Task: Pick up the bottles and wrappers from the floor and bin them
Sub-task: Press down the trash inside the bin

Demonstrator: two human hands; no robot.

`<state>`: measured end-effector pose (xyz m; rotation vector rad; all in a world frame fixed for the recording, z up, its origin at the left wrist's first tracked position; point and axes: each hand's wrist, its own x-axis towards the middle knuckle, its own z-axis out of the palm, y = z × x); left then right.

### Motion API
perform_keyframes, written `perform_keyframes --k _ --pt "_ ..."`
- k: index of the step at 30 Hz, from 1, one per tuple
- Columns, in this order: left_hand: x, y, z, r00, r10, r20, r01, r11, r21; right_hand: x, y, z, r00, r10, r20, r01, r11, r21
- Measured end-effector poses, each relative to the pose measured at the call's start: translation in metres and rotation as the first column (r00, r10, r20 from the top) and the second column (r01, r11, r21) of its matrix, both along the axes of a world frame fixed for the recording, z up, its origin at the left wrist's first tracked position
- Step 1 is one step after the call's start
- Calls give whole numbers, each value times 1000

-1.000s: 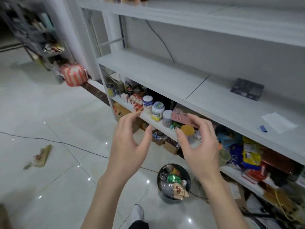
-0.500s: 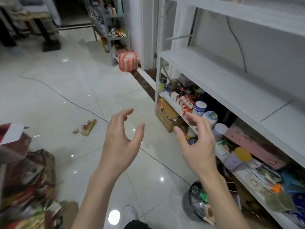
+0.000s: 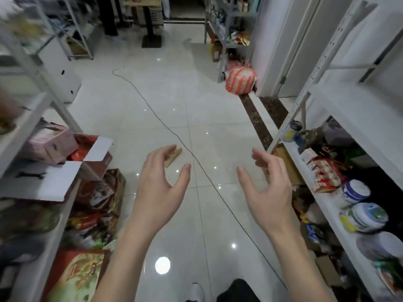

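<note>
A flat brown wrapper [image 3: 173, 157] lies on the white tiled floor, partly hidden behind the fingertips of my left hand [image 3: 160, 188]. Both hands are raised in front of me, above the floor. My left hand has relaxed, slightly bent fingers and holds nothing. My right hand [image 3: 267, 188] mirrors it to the right, fingers loosely bent, also holding nothing. The bin is out of view. No bottles show on the floor.
A thin dark cable [image 3: 187, 149] runs diagonally across the floor between my hands. A white shelf [image 3: 305, 162] with jars and packets lines the right; boxes [image 3: 87, 149] and packaged goods crowd the left. A red-striped bag [image 3: 239, 80] sits by the far doorway.
My view has swung left, away from the right shelf and the bin, which has left the frame. The wrapper now lies straight ahead. Both hands stay raised and hold nothing.
</note>
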<state>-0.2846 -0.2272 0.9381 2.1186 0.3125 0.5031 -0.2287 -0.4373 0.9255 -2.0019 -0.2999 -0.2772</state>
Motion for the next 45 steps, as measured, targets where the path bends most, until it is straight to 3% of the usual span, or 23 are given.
perform_keyframes --k 12,19,25,38,45 --pt "135 67 -24 978 195 -78 -193 981 37 183 87 -34 987 164 -4 -164 986 6" --pt "251 82 -23 948 271 -166 -271 962 23 311 116 -50 969 236 -77 -236 972 16" --pt "301 121 -38 898 368 -242 -376 926 11 386 167 -72 924 348 -159 -356 934 -27" --pt "422 297 -91 821 437 -367 -480 877 -28 529 351 -123 870 403 -284 -454 880 -141" --pt "505 379 -121 840 402 -365 -448 893 -46 598 430 -157 869 384 -313 -448 879 -166"
